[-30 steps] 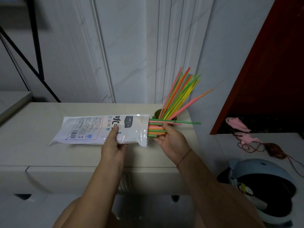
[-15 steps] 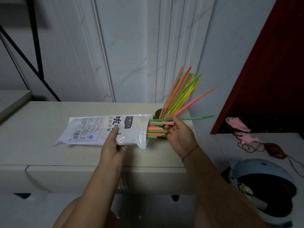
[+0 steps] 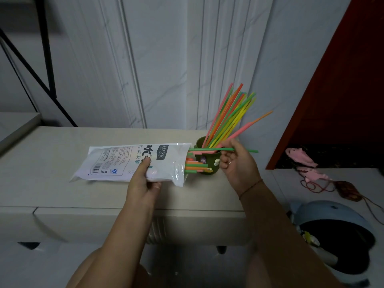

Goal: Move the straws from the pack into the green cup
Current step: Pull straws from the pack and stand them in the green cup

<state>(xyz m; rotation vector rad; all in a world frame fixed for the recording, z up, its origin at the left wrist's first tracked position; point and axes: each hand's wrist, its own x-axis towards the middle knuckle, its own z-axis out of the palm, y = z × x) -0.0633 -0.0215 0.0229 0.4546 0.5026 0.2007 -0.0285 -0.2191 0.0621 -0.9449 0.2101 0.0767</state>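
1 green straw [image 3: 207, 149] pinched by right hand [image 3: 236, 164] near green cup [image 3: 210, 156]; left hand [image 3: 141, 183] grips Chinese-printed, barcoded pack [image 3: 124, 161].

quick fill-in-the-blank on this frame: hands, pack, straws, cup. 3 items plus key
1. The left hand holds the pack, which is mostly ____ in colour.
2. The right hand pinches a single straw of ____ colour.
3. The bunch of straws in the green cup leans to the ____.
Missing words: white; green; right.
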